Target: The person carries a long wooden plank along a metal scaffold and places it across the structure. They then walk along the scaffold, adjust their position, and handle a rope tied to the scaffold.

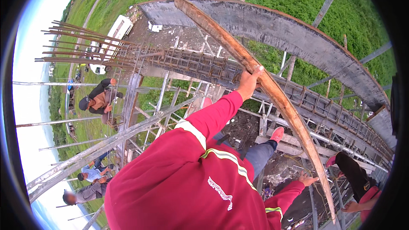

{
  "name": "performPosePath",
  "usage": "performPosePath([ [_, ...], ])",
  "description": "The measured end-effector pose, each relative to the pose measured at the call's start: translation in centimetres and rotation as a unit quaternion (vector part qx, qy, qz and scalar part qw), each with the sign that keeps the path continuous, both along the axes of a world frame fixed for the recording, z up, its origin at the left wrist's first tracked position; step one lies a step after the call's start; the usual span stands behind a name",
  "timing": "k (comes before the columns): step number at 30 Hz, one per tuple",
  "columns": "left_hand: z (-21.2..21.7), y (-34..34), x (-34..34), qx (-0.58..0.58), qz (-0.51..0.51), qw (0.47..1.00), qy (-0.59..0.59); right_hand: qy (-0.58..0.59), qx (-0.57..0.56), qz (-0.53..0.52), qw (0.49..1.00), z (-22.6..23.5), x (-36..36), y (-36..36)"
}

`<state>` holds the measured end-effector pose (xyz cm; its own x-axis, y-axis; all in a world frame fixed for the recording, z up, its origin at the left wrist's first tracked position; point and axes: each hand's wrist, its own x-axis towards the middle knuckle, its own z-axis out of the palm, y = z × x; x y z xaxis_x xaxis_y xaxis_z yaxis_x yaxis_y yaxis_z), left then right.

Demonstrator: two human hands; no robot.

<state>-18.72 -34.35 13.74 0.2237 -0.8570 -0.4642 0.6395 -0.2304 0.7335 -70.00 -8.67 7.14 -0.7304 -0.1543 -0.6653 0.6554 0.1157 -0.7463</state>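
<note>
Green fields and a dirt road lie far below us, seen from the head camera, with a white truck point(117, 30) parked near the foot of the scaffold point(106, 142). We stand high on that frame of grey poles, beside a rebar cage point(200, 66) that runs along a dark formwork wall point(289, 30). Three workers point(100, 98) are on lower levels at our left, and another person's sleeve point(353, 172) shows at the right. A long, weathered plank point(294, 119) lies slanting across the view from the top of the wall down to the lower right, over the cage. Our left hand point(249, 81) is clenched over its edge near the middle, arm stretched out in a red sleeve. Our right hand point(307, 180) is at the plank further down with fingers spread; it seems only to touch the edge, though at this size we cannot tell whether it grips. We judge the plank heavy for its length, stiff but likely to sag and swing at the ends, and rough and splintery rather than slippery. It is best held with two hands well apart, either side of its middle, thumbs wrapped over the edge so it cannot roll off toward those below.
</note>
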Motion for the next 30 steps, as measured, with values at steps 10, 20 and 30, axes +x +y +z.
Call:
performPosePath([
  [10,-0.3,2.5,0.9,0.018,0.010,0.999,-0.029,-0.024,-0.024,0.090,0.995,-3.7,-0.7,-4.3],
  [20,0.0,2.1,1.1,0.014,-0.032,0.998,-0.047,-0.002,-0.015,0.100,0.995,-3.2,0.2,-5.5],
  [30,0.2,1.7,1.4,0.015,-0.059,0.996,-0.068,0.019,0.029,0.079,0.996,-2.5,0.9,-6.8],
])
